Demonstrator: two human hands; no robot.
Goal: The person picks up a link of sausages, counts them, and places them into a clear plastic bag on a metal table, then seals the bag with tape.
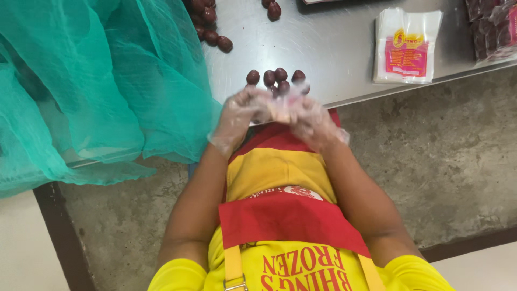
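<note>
Steel table (334, 48) fills the top of your view. Your gloved left hand (239, 116) and right hand (309, 121) are pressed together at its near edge, pinching a clear bag (283, 108). Dark fruits (276, 78) sit just beyond, netting (91, 81) at the left edge, bag stack (406, 46) toward the right.

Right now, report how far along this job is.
Done: filled packs lie at the table's far right. In hand: the gloved left hand and right hand meet at a pale, blurred piece. Left: loose dark balls just beyond the hands, more by the net, and a stack of bags.
</note>
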